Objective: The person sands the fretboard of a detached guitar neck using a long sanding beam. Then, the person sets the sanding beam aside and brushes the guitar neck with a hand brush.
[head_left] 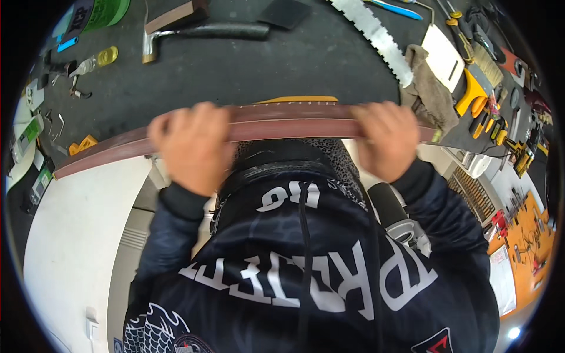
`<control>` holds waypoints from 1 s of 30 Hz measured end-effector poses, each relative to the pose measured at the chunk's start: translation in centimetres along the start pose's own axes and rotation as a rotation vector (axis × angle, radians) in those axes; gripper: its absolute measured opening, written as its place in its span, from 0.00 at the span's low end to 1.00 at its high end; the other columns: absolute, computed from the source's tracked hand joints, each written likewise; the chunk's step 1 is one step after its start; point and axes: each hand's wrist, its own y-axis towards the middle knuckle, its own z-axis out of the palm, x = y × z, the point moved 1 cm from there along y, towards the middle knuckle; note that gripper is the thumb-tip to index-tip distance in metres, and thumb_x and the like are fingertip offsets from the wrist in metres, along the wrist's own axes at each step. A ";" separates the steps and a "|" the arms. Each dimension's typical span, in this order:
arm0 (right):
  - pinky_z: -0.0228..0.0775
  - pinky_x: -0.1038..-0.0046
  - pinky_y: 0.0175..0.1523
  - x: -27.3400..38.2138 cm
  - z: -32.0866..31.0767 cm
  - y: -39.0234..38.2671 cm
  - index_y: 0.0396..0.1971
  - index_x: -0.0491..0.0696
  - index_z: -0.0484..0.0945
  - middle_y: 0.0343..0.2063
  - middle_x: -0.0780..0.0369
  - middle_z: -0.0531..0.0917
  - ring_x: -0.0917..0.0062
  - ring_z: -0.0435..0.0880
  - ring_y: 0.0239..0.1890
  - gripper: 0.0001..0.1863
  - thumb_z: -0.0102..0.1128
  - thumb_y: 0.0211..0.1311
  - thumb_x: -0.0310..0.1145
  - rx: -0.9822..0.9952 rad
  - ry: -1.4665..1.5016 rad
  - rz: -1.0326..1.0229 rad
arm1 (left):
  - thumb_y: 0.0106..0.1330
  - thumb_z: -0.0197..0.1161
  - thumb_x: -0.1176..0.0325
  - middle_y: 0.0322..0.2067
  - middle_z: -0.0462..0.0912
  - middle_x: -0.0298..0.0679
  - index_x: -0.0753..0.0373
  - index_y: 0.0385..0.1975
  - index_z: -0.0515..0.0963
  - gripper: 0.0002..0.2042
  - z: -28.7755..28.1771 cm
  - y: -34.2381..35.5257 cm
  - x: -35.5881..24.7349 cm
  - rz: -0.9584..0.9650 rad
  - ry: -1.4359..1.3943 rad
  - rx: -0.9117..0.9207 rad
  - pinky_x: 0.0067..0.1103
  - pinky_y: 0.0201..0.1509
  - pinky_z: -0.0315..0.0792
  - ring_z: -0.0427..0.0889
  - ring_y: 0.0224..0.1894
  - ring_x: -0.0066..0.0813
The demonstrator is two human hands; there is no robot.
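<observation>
Two bare hands were wrapped around a long reddish-brown bar (294, 128) that lay crosswise along the near edge of a dark worktop (223, 73), its left end reaching well past the left hand (194, 147) and its right end close beyond the right hand (388, 138). Both hands were blurred, their fingers curled over the top of the bar and set well apart; the thumbs could not be made out, nor could the grip on the underside. A row of short pale marks ran along the bar's far side between the hands, and a yellow strip (300, 99) showed just behind it.

Tools filled much of the worktop. Farther from the near edge, a hammer (209, 30) with a dark handle lay beside a brown block (176, 16), a flat black square (285, 13) near its grip. Toward the right side, a notched metal strip (376, 38) slanted down to a crumpled gray-brown cloth (429, 94), which sat next to a white plate (442, 56) and near the right hand. A yellow-handled tool (471, 91) lay farther right. Toward the left side were a small bottle (97, 60) and a green container (106, 13), while an orange-yellow piece (82, 144) rested just behind the bar's left stretch. The person wore a black jacket (329, 235) with white lettering.
</observation>
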 end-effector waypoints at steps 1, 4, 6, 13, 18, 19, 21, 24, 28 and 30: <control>0.63 0.64 0.35 3.0 1.4 1.4 0.39 0.46 0.84 0.29 0.65 0.80 0.71 0.79 0.29 0.18 0.65 0.43 0.28 -0.015 0.022 0.006 | 0.49 0.69 0.72 0.38 0.78 0.27 0.50 0.42 0.83 0.18 0.7 -2.0 3.5 -0.026 0.076 -0.003 0.39 0.63 0.59 0.77 0.43 0.31; 0.66 0.65 0.38 7.5 4.7 4.6 0.38 0.49 0.83 0.29 0.68 0.80 0.72 0.79 0.31 0.16 0.66 0.45 0.31 -0.094 0.038 -0.003 | 0.47 0.71 0.72 0.37 0.78 0.28 0.49 0.43 0.83 0.20 -0.4 -3.9 8.4 -0.014 0.042 -0.055 0.38 0.63 0.57 0.77 0.42 0.32; 0.66 0.65 0.38 5.4 3.2 2.5 0.38 0.50 0.83 0.29 0.68 0.80 0.72 0.78 0.30 0.16 0.66 0.45 0.31 -0.045 0.008 -0.021 | 0.47 0.73 0.70 0.38 0.79 0.30 0.50 0.46 0.84 0.21 0.0 -4.7 6.5 -0.048 0.053 -0.025 0.38 0.64 0.59 0.78 0.45 0.33; 0.62 0.65 0.35 3.4 2.1 -1.1 0.39 0.51 0.83 0.26 0.67 0.76 0.71 0.77 0.29 0.17 0.65 0.43 0.30 -0.074 -0.004 0.012 | 0.48 0.69 0.70 0.38 0.80 0.27 0.47 0.40 0.83 0.16 1.3 -3.5 2.3 0.014 0.107 -0.131 0.39 0.63 0.58 0.78 0.43 0.29; 0.63 0.68 0.37 7.3 4.1 0.5 0.41 0.52 0.83 0.29 0.68 0.77 0.74 0.77 0.33 0.16 0.65 0.48 0.30 -0.062 -0.041 0.002 | 0.44 0.73 0.70 0.40 0.80 0.27 0.45 0.49 0.85 0.26 1.5 -6.7 6.2 -0.053 0.088 -0.098 0.37 0.63 0.56 0.77 0.47 0.31; 0.63 0.67 0.37 5.6 3.0 -1.0 0.41 0.52 0.83 0.30 0.68 0.78 0.74 0.77 0.33 0.17 0.65 0.47 0.29 -0.028 -0.053 0.008 | 0.44 0.73 0.71 0.40 0.81 0.26 0.45 0.49 0.85 0.26 1.8 -6.1 3.8 -0.045 0.059 -0.117 0.37 0.64 0.56 0.77 0.47 0.30; 0.63 0.66 0.37 1.3 1.2 -4.5 0.43 0.51 0.84 0.33 0.68 0.82 0.71 0.78 0.32 0.21 0.66 0.42 0.28 -0.077 -0.058 -0.021 | 0.43 0.73 0.72 0.40 0.81 0.25 0.43 0.49 0.85 0.27 1.9 -4.4 -1.8 0.005 0.042 -0.132 0.37 0.65 0.56 0.78 0.46 0.29; 0.63 0.66 0.37 1.5 1.2 -5.0 0.43 0.51 0.84 0.31 0.67 0.81 0.71 0.78 0.31 0.22 0.66 0.41 0.28 -0.089 -0.076 0.007 | 0.51 0.69 0.69 0.36 0.79 0.24 0.44 0.43 0.84 0.17 2.2 -3.8 -2.2 0.025 0.039 -0.192 0.38 0.62 0.60 0.77 0.43 0.25; 0.62 0.67 0.36 8.2 4.8 -0.1 0.42 0.51 0.83 0.29 0.68 0.76 0.75 0.78 0.33 0.18 0.66 0.47 0.30 -0.140 -0.029 -0.016 | 0.48 0.71 0.71 0.35 0.78 0.24 0.45 0.46 0.85 0.22 1.6 -7.1 5.3 -0.067 0.131 -0.158 0.39 0.63 0.57 0.77 0.42 0.27; 0.64 0.67 0.37 7.1 4.6 -0.7 0.43 0.52 0.83 0.31 0.68 0.78 0.74 0.78 0.34 0.19 0.66 0.46 0.29 -0.096 -0.048 -0.003 | 0.45 0.72 0.71 0.38 0.80 0.26 0.45 0.49 0.85 0.25 1.8 -7.0 5.3 -0.061 0.076 -0.101 0.38 0.64 0.55 0.77 0.45 0.31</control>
